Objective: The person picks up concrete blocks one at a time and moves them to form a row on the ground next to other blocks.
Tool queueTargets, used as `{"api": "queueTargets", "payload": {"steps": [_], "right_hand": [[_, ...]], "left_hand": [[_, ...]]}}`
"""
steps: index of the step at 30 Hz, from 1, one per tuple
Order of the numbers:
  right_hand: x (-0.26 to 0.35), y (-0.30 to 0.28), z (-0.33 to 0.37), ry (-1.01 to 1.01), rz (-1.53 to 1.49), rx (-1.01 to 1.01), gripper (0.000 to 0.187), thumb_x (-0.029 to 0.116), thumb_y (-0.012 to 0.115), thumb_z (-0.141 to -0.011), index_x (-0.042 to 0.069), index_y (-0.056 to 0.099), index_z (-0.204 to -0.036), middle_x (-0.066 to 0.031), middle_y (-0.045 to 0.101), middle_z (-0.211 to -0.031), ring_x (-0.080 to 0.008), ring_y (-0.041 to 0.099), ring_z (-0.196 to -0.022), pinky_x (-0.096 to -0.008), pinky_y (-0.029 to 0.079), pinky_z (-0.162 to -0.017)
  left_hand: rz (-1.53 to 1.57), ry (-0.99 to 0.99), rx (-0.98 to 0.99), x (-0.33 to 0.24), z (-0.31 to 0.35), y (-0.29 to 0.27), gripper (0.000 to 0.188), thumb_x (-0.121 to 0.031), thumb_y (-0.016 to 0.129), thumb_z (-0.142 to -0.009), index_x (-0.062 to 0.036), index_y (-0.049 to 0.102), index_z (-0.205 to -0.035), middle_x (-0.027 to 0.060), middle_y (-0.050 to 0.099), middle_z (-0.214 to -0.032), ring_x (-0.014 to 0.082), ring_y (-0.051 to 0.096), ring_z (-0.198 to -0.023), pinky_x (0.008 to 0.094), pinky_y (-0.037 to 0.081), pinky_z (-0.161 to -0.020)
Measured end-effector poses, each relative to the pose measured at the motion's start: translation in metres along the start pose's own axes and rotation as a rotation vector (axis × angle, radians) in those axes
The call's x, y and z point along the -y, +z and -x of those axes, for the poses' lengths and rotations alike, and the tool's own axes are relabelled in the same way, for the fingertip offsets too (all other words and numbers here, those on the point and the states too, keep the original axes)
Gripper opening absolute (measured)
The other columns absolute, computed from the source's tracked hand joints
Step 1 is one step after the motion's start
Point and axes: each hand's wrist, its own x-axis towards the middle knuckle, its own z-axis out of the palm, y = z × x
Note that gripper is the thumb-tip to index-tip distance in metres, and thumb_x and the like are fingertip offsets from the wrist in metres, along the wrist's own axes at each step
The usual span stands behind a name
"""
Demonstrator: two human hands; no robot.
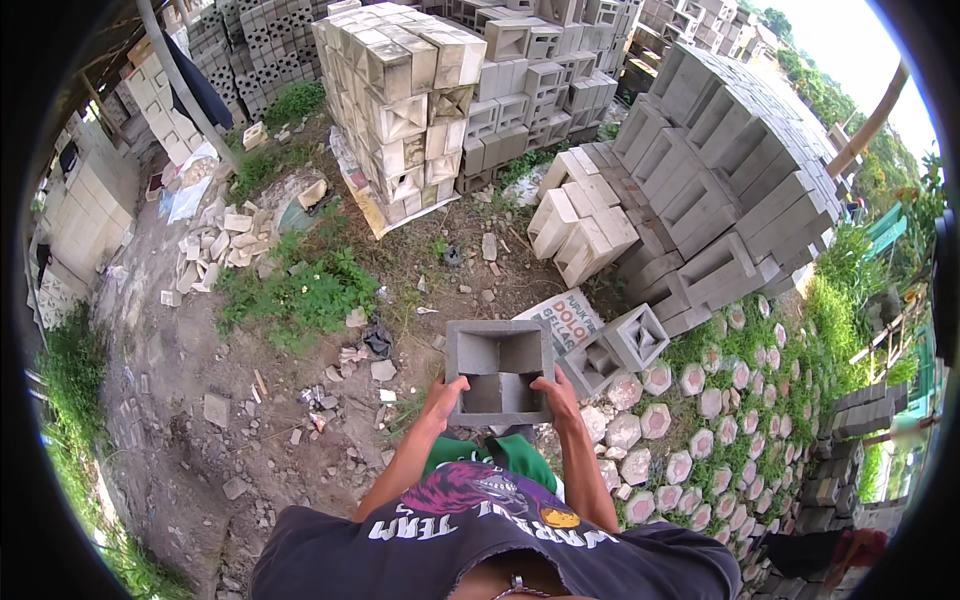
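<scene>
A grey concrete vent block [497, 351] with a hollow, slanted inside is held up in front of my body. My left hand [445, 401] grips its left side, and my right hand [556, 394] grips the right side. Both thumbs lie over the near part of the block; the other fingers are mostly hidden behind its sides. Just beyond my right hand, two similar grey blocks [639, 338] rest on the ground beside a white printed sack [562, 318].
Ahead stands a tall stack of whitish blocks [402, 110]. Large rows of grey blocks [715, 160] rise at the right, with several pale blocks [580, 220] in front. Hexagonal pavers [693, 378] with grass lie right. Rubble [222, 243] and weeds [300, 285] lie left.
</scene>
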Motion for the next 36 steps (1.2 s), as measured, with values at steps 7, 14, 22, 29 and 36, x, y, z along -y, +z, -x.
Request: {"api": "queueTargets", "payload": {"steps": [7,14,22,29,36], "right_hand": [[0.023,0.129,0.008,0.015,0.260,0.246,0.074,0.011,0.067,-0.066,0.006,0.049,-0.138,-0.0103,0.062,-0.117,-0.0207,0.057,-0.105,-0.0318,0.044,-0.092],[0.006,0.230,0.001,0.057,0.372,0.625,0.065,0.010,0.066,-0.067,0.009,0.055,-0.131,-0.0060,0.063,-0.111,-0.0194,0.056,-0.100,-0.0318,0.043,-0.090],[-0.025,0.330,-0.005,0.132,0.653,0.874,0.072,0.011,0.067,-0.065,0.007,0.051,-0.135,-0.0109,0.063,-0.112,-0.0244,0.059,-0.101,-0.0369,0.046,-0.090],[-0.041,0.411,0.005,0.227,0.869,1.258,0.059,0.009,0.067,-0.067,0.007,0.056,-0.125,-0.0064,0.062,-0.109,-0.0206,0.060,-0.095,-0.0340,0.049,-0.082],[-0.051,0.467,0.006,0.300,1.003,1.469,0.071,0.008,0.066,-0.067,0.005,0.048,-0.136,-0.0097,0.062,-0.112,-0.0219,0.061,-0.098,-0.0340,0.048,-0.087]], "left_hand": [[0.320,0.029,-0.248,0.026,0.036,-0.109,0.054,-0.019,0.063,-0.065,-0.0006,0.055,-0.115,0.0115,0.060,-0.101,0.0234,0.055,-0.096,0.0383,0.044,-0.085],[0.469,0.147,-0.572,0.057,0.082,-0.180,0.062,-0.018,0.065,-0.064,0.0026,0.053,-0.121,0.0133,0.062,-0.102,0.0244,0.058,-0.092,0.0389,0.046,-0.081],[0.814,0.196,-0.928,0.087,0.133,-0.193,0.045,-0.013,0.061,-0.068,-0.0029,0.058,-0.111,0.0065,0.060,-0.094,0.0184,0.055,-0.089,0.0359,0.045,-0.080],[0.955,0.094,-1.262,0.097,0.157,-0.191,0.056,-0.017,0.064,-0.066,0.0028,0.057,-0.119,0.0103,0.062,-0.092,0.0195,0.055,-0.081,0.0327,0.045,-0.074],[1.073,0.007,-1.550,0.082,0.149,-0.175,0.071,-0.019,0.065,-0.067,0.0032,0.048,-0.132,0.0077,0.058,-0.081,0.0181,0.053,-0.076,0.0303,0.044,-0.070]]}}
